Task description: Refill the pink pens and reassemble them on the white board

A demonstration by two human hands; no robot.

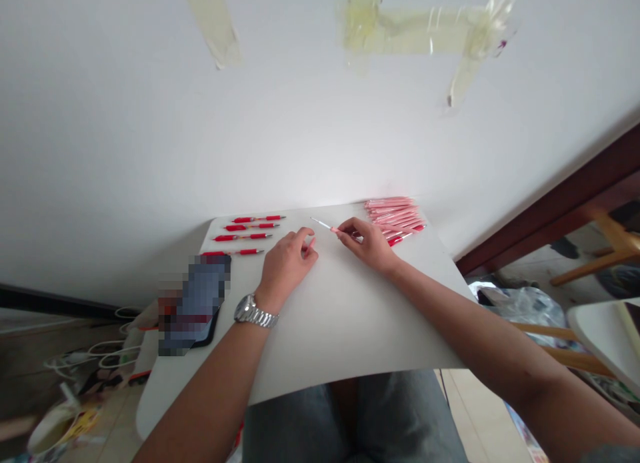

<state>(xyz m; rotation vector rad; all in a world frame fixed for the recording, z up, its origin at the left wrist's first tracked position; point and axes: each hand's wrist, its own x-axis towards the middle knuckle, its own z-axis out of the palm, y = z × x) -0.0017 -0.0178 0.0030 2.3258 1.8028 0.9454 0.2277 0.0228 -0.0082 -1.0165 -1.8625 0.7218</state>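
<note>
In my right hand [367,244], thumb and fingers pinch a slim pen refill [323,223] with a pink section near the fingertips. Its pale end and thin tip point left toward the wall. My left hand [290,257], wearing a metal watch [255,311], is closed a short way to the left. A small pink piece [311,245] shows between its thumb and fingers; its exact kind is unclear. Just past my right hand lies a pile of slim pink sticks [395,211] in clear wrapping. A red pen [400,238] sticks out along the pile's near side.
Several red pens [249,236] lie in spaced rows at the table's [345,329] back left. A blurred-out phone [200,306] rests near the left edge. The wall [300,129] borders the far edge. Cables [107,353] and a bin [53,428] are on the left floor.
</note>
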